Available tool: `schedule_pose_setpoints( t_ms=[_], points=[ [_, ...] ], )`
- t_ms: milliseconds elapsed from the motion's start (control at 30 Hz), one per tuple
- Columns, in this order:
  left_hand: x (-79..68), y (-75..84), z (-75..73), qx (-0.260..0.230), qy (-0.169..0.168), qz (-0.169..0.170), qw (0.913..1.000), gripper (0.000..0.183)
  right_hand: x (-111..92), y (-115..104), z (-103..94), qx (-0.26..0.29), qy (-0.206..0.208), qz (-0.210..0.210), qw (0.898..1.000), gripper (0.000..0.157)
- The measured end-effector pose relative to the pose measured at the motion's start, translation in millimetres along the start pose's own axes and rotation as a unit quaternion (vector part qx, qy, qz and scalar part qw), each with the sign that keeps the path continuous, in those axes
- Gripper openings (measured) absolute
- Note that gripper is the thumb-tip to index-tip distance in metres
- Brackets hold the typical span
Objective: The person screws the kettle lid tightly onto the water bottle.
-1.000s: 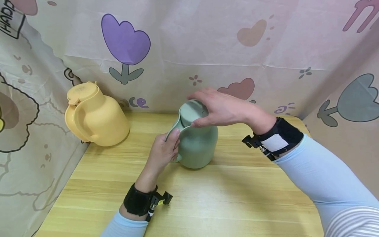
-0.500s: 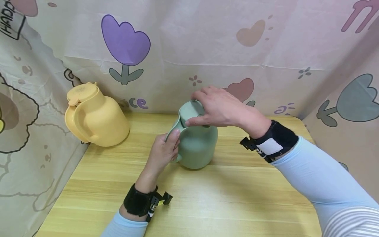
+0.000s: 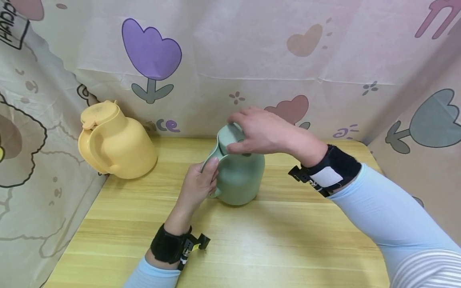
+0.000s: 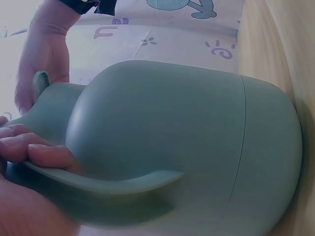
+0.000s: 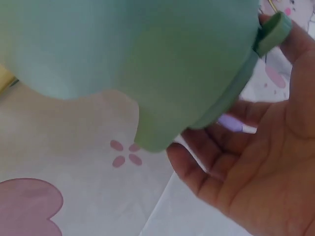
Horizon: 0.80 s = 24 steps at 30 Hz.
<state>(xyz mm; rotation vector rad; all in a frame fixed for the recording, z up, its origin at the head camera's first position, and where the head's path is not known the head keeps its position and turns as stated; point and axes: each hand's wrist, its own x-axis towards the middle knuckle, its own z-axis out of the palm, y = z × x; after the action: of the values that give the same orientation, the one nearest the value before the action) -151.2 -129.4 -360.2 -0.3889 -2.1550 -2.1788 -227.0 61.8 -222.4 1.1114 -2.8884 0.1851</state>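
Note:
A sage-green thermos jug (image 3: pixel 239 180) stands upright on the wooden table. My left hand (image 3: pixel 196 184) grips its handle (image 4: pixel 123 186), thumb on top near the upper end. Over the jug's mouth sits a round green lid (image 3: pixel 228 136), partly covered by my right hand (image 3: pixel 266 132). That hand comes from the right and holds the lid around its edge, thumb at the front side and fingers at the back. In the right wrist view, the fingertips (image 5: pixel 179 155) meet the rim beside the spout, and a small loop tab (image 5: pixel 275 34) sticks up near the thumb.
A yellow thermos jug (image 3: pixel 129 148) of similar shape stands at the table's back left, its handle turned toward the front left. A printed cloth (image 3: pixel 223 48) hangs behind and along both sides of the wooden table (image 3: pixel 252 248).
My right hand has shifted slightly left over the lid, its thumb now further across the lid's front. The left hand and the green jug stay in place.

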Motion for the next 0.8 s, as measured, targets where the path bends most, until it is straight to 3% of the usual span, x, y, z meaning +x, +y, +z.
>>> schedule_pose_setpoints(
  t_ms=[233, 367, 467, 533, 667, 800],
  points=[
    [-0.4, 1.9, 1.9, -0.006, 0.005, 0.003, 1.0000, 0.055, 1, -4, 8.5, -0.043, 0.053, 0.023, 0.997, 0.062],
    [-0.7, 1.3, 1.2, -0.012, 0.003, 0.000, 0.9999, 0.054, 1, 2, 12.2, -0.012, 0.052, -0.013, 0.998, 0.061],
    [-0.1, 0.8, 0.0, -0.012, -0.004, -0.001, 0.9999, 0.054, 0, 9, 10.6, 0.049, 0.011, -0.067, 0.996, 0.060],
    [0.7, 0.0, -0.8, -0.014, -0.008, -0.002, 0.9999, 0.054, -1, 15, 6.7, 0.100, -0.034, -0.093, 0.990, 0.059],
    [1.8, -1.0, -1.8, -0.017, -0.013, -0.003, 0.9998, 0.053, -3, 28, -3.4, 0.181, -0.119, -0.100, 0.971, 0.066],
    [1.9, -1.5, -2.1, -0.017, -0.012, 0.000, 0.9998, 0.054, -3, 37, -6.6, 0.221, -0.150, -0.091, 0.959, 0.078]
  ],
)
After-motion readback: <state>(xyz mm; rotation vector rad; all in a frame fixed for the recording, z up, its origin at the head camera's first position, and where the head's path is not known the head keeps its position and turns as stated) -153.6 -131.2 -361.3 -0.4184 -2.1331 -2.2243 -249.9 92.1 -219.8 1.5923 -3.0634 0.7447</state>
